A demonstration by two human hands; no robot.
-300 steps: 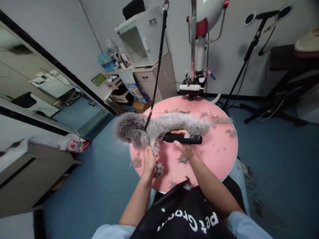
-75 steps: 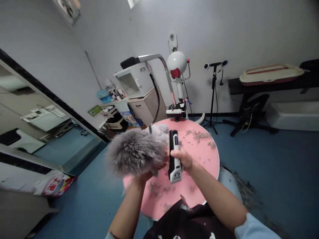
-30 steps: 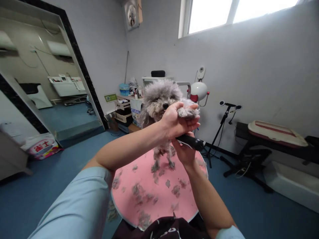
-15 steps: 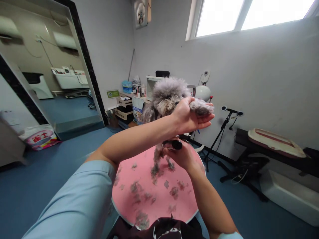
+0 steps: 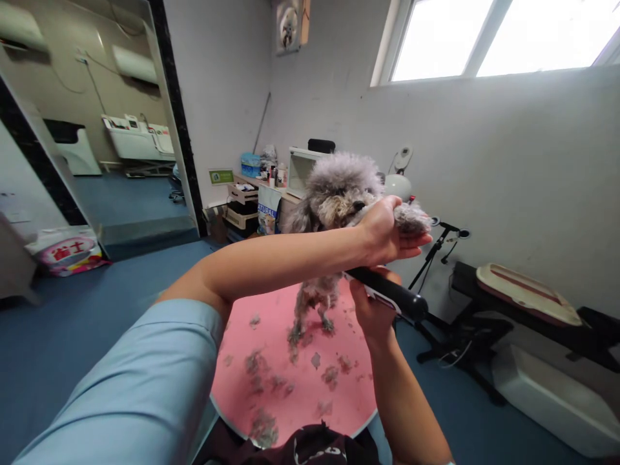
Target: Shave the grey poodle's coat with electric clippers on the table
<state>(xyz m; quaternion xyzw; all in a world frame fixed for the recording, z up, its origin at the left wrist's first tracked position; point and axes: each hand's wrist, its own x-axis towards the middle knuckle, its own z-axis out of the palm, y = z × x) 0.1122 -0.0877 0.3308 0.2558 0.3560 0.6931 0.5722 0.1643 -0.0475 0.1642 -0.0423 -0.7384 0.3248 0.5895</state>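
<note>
A grey curly-haired dog [image 5: 341, 181] stands on a round pink grooming table [image 5: 295, 407], facing me. My left hand [image 5: 382, 229] reaches across below its muzzle. A fluffy grey tuft, seemingly the dog's ear [image 5: 411, 218], lies on the palm, held under the thumb, with the fingers stretched out beneath. Under that forearm, my right hand [image 5: 375, 303] grips a black-and-white hair clipper [image 5: 397, 292], its black end pointing right towards me. The clipper's head is hidden behind my left forearm and wrist. Loose clumps of cut hair [image 5: 264, 426] are scattered over the table.
Behind the dog, a counter holds bottles and a white cabinet [image 5: 301, 171]. Baskets [image 5: 241, 216] and a bag [image 5: 268, 210] stand beside it. On the right are a thin stand [image 5: 431, 252] and a bench with a beige tray [image 5: 526, 294]. A doorway opens at the left.
The clipper has swung from end-on to lengthwise across my view, pointing right. My left hand still holds the tuft. The view has shifted slightly, and the dog's face shows more.
</note>
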